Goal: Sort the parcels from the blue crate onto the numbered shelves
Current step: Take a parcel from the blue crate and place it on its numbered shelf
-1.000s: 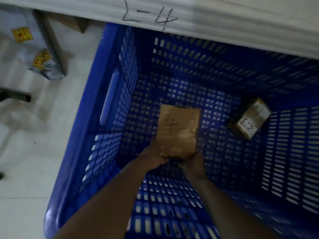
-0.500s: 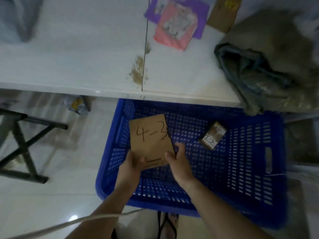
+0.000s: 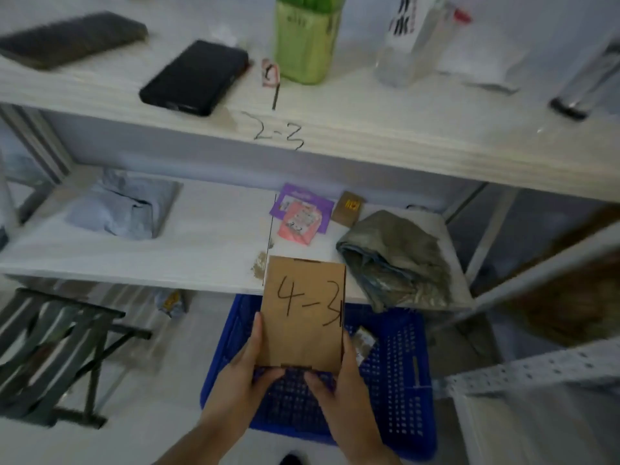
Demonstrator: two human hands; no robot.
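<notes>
Holding a flat brown parcel [image 3: 303, 313] marked "4-3" up in front of the shelves, both hands grip its lower end; the left hand [image 3: 240, 374] clasps the lower left corner, one finger lying up along the side edge and the rest curled beneath the bottom edge; the right hand [image 3: 339, 380] clasps the lower right corner in much the same way, its fingers curled under and round the card. The parcel is held upright in the air, writing towards the camera, above the blue crate [image 3: 402, 380] and overlapping the front edge of the lower shelf [image 3: 201, 256]. The crate sits on the floor below that shelf; inside it lies a small box [image 3: 364, 342], partly hidden by the right hand. On the lower shelf lie a pale grey bag [image 3: 124, 209] to the left, purple and pink packets [image 3: 302, 216] near the middle, a small brown packet [image 3: 349, 208] with a yellow label just beside them, and a crumpled olive bag [image 3: 399, 260] at the right. The upper shelf [image 3: 369, 139] has "2-3" written on its front edge; on it are a black phone [image 3: 194, 78], a green bottle [image 3: 307, 38], a clear bottle [image 3: 406, 38] and, at far left, a dark flat pad [image 3: 73, 38]. A black folding frame [image 3: 60, 347] stands on the floor to the left of the crate.
</notes>
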